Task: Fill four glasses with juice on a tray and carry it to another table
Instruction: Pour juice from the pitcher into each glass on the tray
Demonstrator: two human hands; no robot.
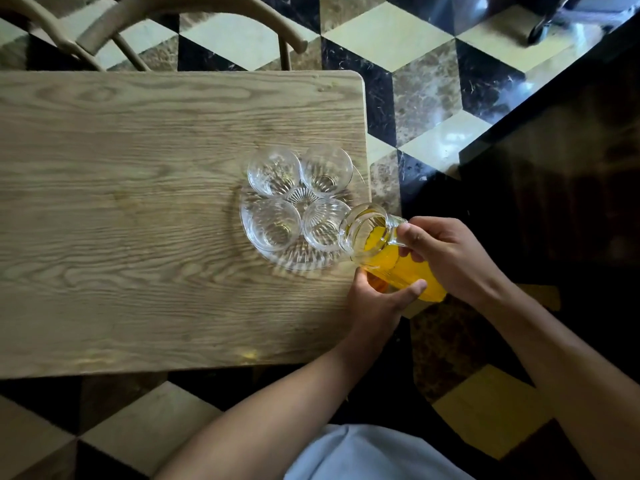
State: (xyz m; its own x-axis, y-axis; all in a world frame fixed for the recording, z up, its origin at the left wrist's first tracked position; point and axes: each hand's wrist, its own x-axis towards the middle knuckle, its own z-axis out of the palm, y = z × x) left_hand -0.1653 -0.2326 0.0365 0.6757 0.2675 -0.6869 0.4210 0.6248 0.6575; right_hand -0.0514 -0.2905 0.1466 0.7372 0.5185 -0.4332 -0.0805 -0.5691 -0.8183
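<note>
A round clear glass tray (298, 263) lies near the right edge of the wooden table (138, 202). Several empty clear glasses stand on it; the nearest right glass (323, 225) is beside the jug's mouth. A glass jug of orange juice (388, 256) is tilted toward that glass, with its spout at the rim. My right hand (446, 254) grips the jug's handle. My left hand (377, 299) supports the jug's body from below. No juice shows in any glass.
A wooden chair (194, 26) stands behind the table's far edge. To the right is a dark table or counter (561, 174). The floor is chequered tile (415, 81).
</note>
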